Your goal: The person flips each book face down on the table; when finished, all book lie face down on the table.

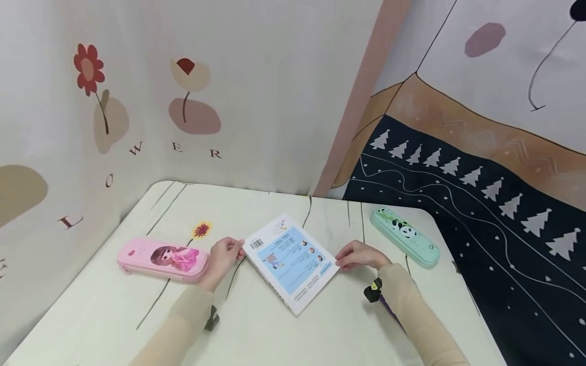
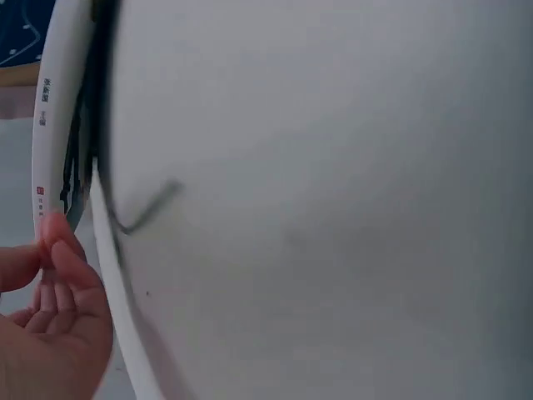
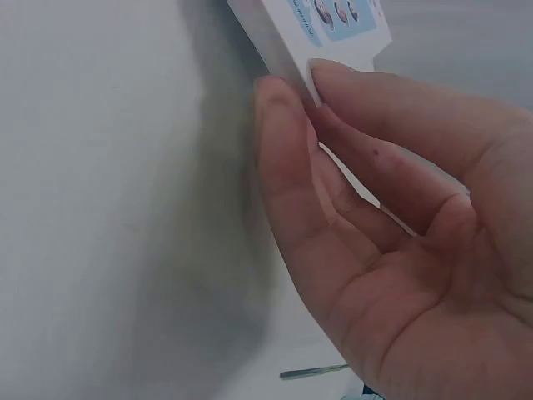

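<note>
A white book [image 1: 293, 262] with a blue panel and a barcode lies between the hands, turned at an angle. My left hand [image 1: 224, 256] pinches its left corner; in the left wrist view the fingers of that hand [image 2: 62, 308] grip the end by the white spine [image 2: 50, 125]. At the opposite corner, my right hand [image 1: 361, 255] pinches the book between thumb and fingers. The right wrist view shows this hand [image 3: 391, 217] holding the book's corner [image 3: 291, 50], with the other fingers bent below.
A pink pencil case [image 1: 162, 259] with a doll picture lies left, beside the left wrist. A green panda case [image 1: 405, 236] lies beyond the right hand. The pale table [image 1: 256, 335] backs onto a printed curtain [image 1: 274, 101]; dark tree-patterned fabric [image 1: 485, 223] hangs right.
</note>
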Demonstrator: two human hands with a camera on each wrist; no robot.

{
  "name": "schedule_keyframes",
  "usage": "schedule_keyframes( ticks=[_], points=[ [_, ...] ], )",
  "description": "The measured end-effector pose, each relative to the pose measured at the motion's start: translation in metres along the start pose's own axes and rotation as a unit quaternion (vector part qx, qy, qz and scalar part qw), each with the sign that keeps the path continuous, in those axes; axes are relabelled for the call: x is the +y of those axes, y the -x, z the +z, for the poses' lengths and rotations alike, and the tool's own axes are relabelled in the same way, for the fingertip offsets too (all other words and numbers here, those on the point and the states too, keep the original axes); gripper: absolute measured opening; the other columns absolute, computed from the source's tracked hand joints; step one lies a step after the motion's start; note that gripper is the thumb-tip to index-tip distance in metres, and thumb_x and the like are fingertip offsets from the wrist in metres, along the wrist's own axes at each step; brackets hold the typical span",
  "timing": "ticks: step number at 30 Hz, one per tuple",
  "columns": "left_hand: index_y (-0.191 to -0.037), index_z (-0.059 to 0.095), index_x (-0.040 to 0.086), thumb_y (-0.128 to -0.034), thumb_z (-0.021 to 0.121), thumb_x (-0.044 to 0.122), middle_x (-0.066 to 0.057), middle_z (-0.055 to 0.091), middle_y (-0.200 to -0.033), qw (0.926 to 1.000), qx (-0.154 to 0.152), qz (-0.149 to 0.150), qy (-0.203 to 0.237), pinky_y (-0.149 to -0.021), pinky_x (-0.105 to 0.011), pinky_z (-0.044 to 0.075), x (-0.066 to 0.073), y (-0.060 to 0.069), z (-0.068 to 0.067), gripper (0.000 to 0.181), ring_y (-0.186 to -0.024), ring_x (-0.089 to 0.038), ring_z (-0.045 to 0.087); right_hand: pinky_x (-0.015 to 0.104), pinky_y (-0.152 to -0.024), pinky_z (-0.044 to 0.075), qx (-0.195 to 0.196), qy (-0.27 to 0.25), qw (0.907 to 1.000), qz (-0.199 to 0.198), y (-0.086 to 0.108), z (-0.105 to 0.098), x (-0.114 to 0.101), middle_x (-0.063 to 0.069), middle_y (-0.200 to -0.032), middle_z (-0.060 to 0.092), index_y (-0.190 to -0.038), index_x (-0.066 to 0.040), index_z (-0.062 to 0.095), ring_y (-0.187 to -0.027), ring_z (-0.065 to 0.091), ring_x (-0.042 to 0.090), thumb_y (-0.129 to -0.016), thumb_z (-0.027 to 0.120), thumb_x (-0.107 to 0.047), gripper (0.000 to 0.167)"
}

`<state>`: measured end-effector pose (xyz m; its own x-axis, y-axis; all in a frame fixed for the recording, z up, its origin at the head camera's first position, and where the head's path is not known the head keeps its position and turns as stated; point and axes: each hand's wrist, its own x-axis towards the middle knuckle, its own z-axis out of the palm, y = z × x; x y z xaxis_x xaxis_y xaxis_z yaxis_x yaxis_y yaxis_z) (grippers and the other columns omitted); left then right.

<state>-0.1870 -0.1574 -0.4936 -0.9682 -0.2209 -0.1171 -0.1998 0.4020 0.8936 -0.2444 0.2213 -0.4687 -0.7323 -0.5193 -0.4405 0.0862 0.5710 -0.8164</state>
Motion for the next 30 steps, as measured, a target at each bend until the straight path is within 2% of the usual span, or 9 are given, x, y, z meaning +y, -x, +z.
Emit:
schedule_keyframes(
  ticks=[5, 10, 17, 23, 30],
  points=[
    [-0.098, 0.059, 0.002, -0.0932, 0.049, 0.024, -0.009, 0.063, -0.081, 0.9973, -0.017, 0.0, -0.071, -0.06, -0.021, 0.047, -0.005, 0.0, 0.0, 0.025, -0.07, -0.013, 0.058, 0.026, -0.067, 0.054, 0.019, 0.021, 0.9996, 0.003, 0.002, 0.005, 0.003, 0.006, -0.078, 0.069, -0.097, 0.005, 0.065, -0.068, 0.065, 0.011, -0.082, 0.065, -0.014, 0.025],
    [-0.108, 0.06, 0.001, -0.0936, 0.047, 0.016, -0.013, 0.063, -0.093, 0.9918, -0.029, 0.025, -0.122, -0.064, -0.025, 0.049, -0.007, -0.001, -0.001, 0.024, -0.077, -0.016, 0.059, 0.024, -0.065, 0.052, 0.059, 0.052, 0.9968, -0.012, 0.006, 0.012, 0.002, 0.007, -0.078, 0.068, -0.095, 0.003, 0.067, -0.067, 0.063, 0.01, -0.082, 0.065, -0.013, 0.021],
    [-0.109, 0.06, -0.004, -0.0874, 0.051, 0.005, -0.02, 0.06, -0.105, 0.9908, -0.041, 0.047, -0.12, -0.077, -0.034, 0.052, -0.012, -0.002, -0.005, 0.025, -0.095, -0.027, 0.058, 0.023, -0.065, 0.052, 0.097, 0.043, 0.9936, -0.04, 0.011, 0.022, 0.006, 0.013, -0.086, 0.068, -0.097, 0.004, 0.066, -0.07, 0.063, 0.009, -0.081, 0.065, -0.012, 0.023],
    [-0.106, 0.061, -0.005, -0.083, 0.054, 0.003, -0.02, 0.063, -0.099, 0.9918, -0.038, 0.045, -0.113, -0.075, -0.035, 0.051, -0.014, -0.001, -0.004, 0.025, -0.09, -0.027, 0.059, 0.02, -0.064, 0.048, 0.124, 0.069, 0.9885, -0.052, 0.014, 0.029, 0.009, 0.012, -0.092, 0.068, -0.096, 0.0, 0.068, -0.075, 0.058, 0.008, -0.078, 0.068, -0.011, 0.022],
    [-0.105, 0.062, -0.002, -0.0817, 0.056, 0.004, -0.016, 0.063, -0.096, 0.9919, -0.032, 0.037, -0.118, -0.072, -0.031, 0.05, -0.015, -0.005, -0.004, 0.025, -0.087, -0.023, 0.058, 0.022, -0.064, 0.048, 0.17, 0.082, 0.979, -0.078, 0.02, 0.037, 0.009, 0.005, -0.085, 0.068, -0.092, -0.003, 0.069, -0.073, 0.058, 0.01, -0.075, 0.068, -0.005, 0.017]
  ],
)
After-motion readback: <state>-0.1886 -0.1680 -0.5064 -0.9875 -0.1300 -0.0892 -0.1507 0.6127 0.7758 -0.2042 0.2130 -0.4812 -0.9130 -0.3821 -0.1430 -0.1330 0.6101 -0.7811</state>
